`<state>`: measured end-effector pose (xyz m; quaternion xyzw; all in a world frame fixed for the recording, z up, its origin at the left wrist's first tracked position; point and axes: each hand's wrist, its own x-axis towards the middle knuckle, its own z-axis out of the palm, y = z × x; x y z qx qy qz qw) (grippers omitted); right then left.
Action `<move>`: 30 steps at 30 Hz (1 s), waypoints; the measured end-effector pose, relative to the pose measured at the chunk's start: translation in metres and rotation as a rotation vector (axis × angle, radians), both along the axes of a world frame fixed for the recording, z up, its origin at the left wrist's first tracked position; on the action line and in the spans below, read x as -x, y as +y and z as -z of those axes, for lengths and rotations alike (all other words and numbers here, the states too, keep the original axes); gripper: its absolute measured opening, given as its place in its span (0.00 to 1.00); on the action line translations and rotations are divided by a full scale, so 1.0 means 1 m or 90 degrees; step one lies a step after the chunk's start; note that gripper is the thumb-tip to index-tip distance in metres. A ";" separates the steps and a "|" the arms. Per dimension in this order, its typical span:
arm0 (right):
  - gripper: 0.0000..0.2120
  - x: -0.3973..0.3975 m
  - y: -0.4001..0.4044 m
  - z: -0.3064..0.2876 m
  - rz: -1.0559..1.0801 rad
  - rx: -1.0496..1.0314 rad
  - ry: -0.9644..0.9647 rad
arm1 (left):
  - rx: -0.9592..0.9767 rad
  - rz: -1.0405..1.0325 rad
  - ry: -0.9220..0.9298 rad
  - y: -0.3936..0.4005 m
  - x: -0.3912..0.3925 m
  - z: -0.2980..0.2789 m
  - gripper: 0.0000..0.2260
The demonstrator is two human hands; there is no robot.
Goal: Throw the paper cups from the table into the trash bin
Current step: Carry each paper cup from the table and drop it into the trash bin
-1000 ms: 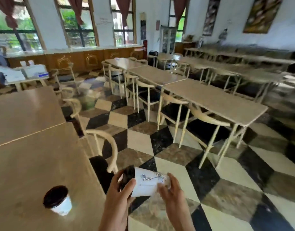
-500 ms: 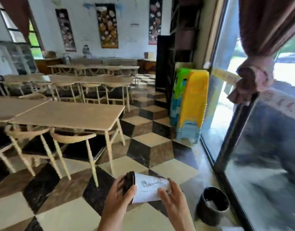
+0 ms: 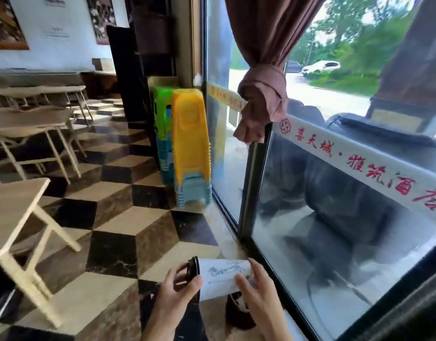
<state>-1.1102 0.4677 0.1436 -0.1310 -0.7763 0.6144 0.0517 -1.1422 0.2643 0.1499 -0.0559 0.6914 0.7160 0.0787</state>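
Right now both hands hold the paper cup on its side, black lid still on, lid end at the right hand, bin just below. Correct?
Not quite. In the head view the paper cup lies on its side in both hands with its black lid on, but the lid end is at the left hand; the right hand holds the base end. The trash bin sits just below, partly hidden.

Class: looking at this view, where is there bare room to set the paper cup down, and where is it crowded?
Free: the near table top at left, and the checkered floor between it and the stacked stools. Crowded: below the hands, where the trash bin meets the glass door.
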 end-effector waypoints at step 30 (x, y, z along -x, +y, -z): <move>0.26 0.292 0.238 0.332 0.081 -0.003 -0.404 | 0.151 0.103 -0.293 0.254 0.315 0.339 0.24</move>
